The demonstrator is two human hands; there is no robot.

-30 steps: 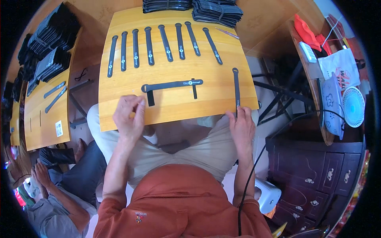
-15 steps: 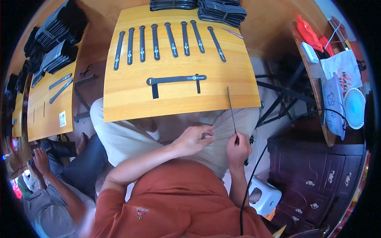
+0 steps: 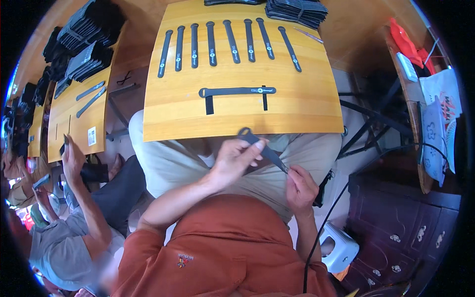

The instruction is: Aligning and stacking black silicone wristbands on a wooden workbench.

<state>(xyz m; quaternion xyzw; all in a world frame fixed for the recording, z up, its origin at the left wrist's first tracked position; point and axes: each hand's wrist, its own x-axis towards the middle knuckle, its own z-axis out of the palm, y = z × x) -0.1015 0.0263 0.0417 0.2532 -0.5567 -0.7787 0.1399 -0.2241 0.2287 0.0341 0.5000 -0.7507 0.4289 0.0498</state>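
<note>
A dark grey strap (image 3: pixel 270 155) with a ring-shaped end hangs in front of the table's near edge, above my lap. My left hand (image 3: pixel 233 159) pinches it between thumb and fingers close to the ring. At the opposite end, my right hand (image 3: pixel 301 187) is closed on the tip. Another such strap (image 3: pixel 232 91) lies crosswise on the yellow wooden table (image 3: pixel 173 116). Under it, a wide black strip (image 3: pixel 210 106) and a narrower black strip (image 3: pixel 265 102) stick out toward me. Farther back, several matching straps (image 3: pixel 212 44) lie side by side in a row.
Bundled dark straps (image 3: pixel 297 12) are stacked at the table's far edge, near a slim pen-like item (image 3: pixel 309 35). On the left, a co-worker (image 3: pixel 74 247) sits at a second table (image 3: pixel 74 116). A dark drawer cabinet (image 3: pixel 391 232) and a black cable (image 3: pixel 329 195) are on the right.
My left hand, empty before, now grips the strap by its ring end. The thin dark piece in my right hand has swung left and shows its flat side. The view has shifted slightly.
</note>
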